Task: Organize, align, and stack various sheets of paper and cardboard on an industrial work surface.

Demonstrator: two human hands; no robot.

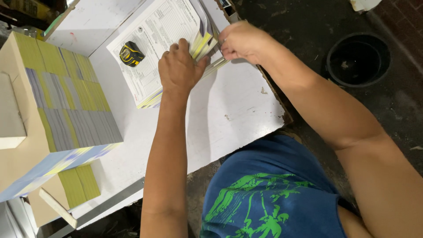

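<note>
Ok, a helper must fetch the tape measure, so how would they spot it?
Start at the white table and find the pile of printed forms at its far edge. The tape measure lies on top, the only black and yellow lump there.

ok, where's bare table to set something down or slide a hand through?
Freest: white tabletop right of the left hand, running to the torn near edge. A narrower strip lies between the big bound stacks and the printed forms. Crowded: the forms' corner, where both hands, the right hand included, grip sheets beside the tape measure.
</note>
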